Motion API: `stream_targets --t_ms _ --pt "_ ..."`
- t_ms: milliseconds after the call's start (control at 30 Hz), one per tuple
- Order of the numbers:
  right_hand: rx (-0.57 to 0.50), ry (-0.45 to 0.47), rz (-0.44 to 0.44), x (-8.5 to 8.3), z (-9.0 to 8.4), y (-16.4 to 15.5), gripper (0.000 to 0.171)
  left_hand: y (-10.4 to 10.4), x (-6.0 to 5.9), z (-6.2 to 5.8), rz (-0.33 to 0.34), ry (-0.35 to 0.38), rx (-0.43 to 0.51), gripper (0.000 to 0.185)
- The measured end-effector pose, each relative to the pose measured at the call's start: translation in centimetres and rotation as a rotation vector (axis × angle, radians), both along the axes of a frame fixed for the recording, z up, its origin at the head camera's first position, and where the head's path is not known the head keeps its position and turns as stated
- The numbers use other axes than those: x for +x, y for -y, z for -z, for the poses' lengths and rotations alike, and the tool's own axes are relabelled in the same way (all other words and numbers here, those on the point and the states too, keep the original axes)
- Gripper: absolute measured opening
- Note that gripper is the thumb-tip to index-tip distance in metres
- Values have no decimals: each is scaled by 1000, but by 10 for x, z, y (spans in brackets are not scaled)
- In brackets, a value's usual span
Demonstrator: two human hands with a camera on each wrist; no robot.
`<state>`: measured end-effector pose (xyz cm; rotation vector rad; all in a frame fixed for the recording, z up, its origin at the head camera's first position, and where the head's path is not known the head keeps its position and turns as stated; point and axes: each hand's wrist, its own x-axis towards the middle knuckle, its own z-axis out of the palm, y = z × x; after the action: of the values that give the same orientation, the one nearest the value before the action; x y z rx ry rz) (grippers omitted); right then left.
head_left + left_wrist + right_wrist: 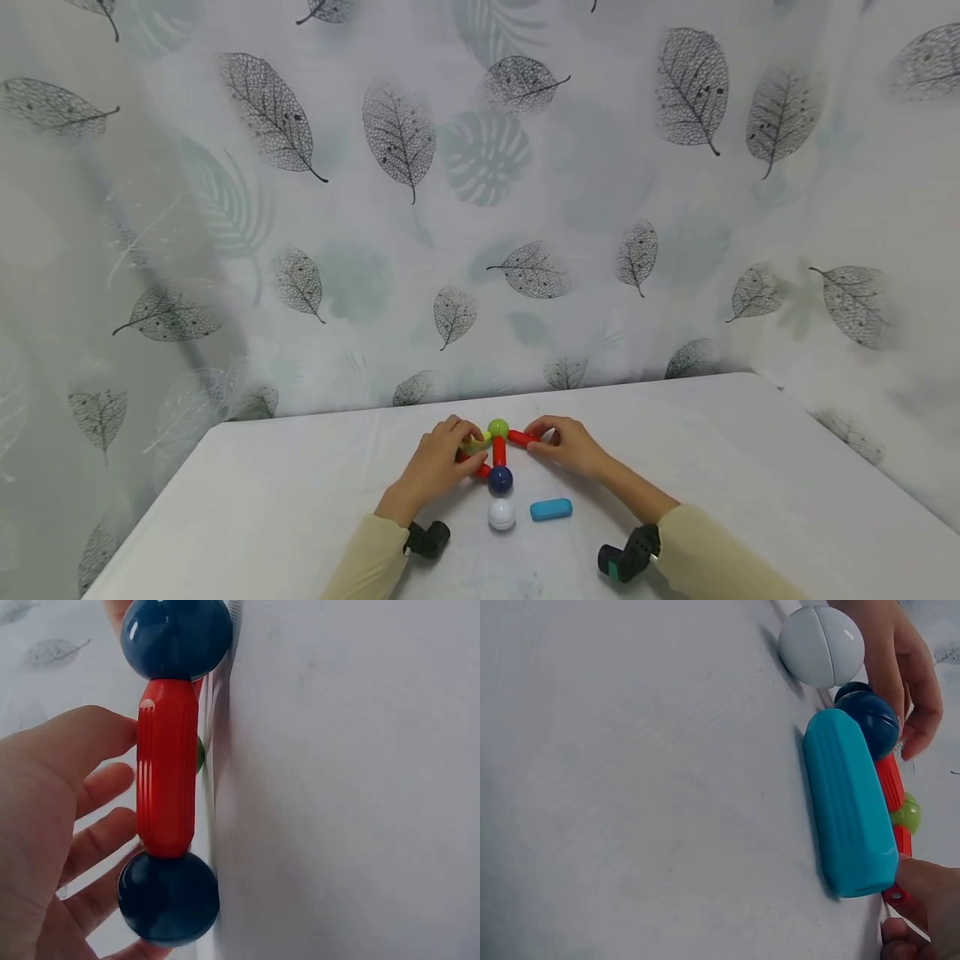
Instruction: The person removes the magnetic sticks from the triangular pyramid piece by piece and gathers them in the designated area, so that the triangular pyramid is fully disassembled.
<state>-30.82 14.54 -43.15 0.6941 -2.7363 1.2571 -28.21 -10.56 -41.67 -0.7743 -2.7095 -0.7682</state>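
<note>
Coloured rods and balls form a joined frame on the table. A green ball point(498, 428) is at the far end, and a red rod point(499, 452) runs from it to a dark blue ball point(500, 480). My left hand point(437, 456) grips the left side, its thumb against another red rod point(166, 769) between two blue balls. A yellow-green rod point(480, 440) lies beneath its fingers, partly hidden. Between thumb and fingers, my right hand point(567, 444) pinches a third red rod point(522, 437), whose left end meets the green ball.
Nearer me, a white ball point(502, 514) and a light blue rod point(551, 509) lie loose on the white table point(300, 500). A leaf-patterned curtain point(570, 192) hangs behind the table's far edge.
</note>
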Motion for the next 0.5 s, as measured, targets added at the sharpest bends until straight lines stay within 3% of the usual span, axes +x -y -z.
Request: stream_targets --t_ms 133,233,367,500 --pt "-6 -3 -35 0 1 0 19 -6 -6 2 -13 67 13 36" --pt "-19 -14 -52 -1 1 1 19 -10 -12 3 -12 97 -30 41" --pt "-17 -14 -22 -1 0 2 21 -15 -16 2 -10 123 -82 40" --pt "-2 3 28 0 -2 1 22 -18 -17 0 -23 155 -62 42"
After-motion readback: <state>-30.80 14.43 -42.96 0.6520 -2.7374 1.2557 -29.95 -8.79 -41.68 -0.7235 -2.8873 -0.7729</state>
